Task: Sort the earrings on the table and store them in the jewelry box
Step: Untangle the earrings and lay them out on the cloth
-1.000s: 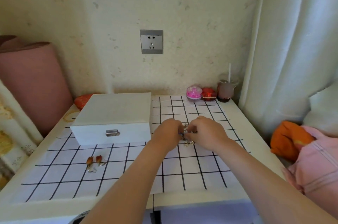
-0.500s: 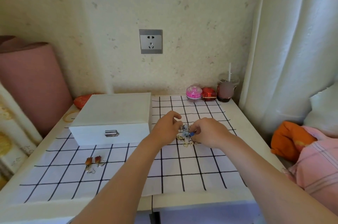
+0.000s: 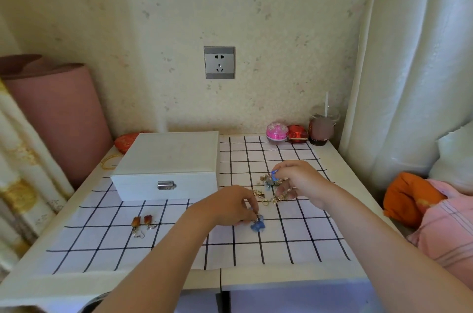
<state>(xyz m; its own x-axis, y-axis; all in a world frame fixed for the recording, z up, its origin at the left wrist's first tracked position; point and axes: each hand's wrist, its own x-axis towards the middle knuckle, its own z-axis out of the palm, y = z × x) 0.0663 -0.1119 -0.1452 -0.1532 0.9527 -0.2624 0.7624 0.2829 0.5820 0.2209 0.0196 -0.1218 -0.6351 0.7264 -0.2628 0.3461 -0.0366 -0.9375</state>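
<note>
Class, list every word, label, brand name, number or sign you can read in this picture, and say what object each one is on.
No text can be read anywhere.
Dark band on the plastic cup: perhaps a label, too blurred to read.
Red tin: a gold edge strip, no legible writing.
Wall socket: only plug holes.
White jewelry box: plain, with a bare metal clasp.

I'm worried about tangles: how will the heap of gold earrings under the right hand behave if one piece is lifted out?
The gold earring heap looks like small hooks and links lying interlaced, so neighbours would probably drag along. The pieces seem tiny and light, likely dangling loosely. The right hand pinching close could help.
</note>
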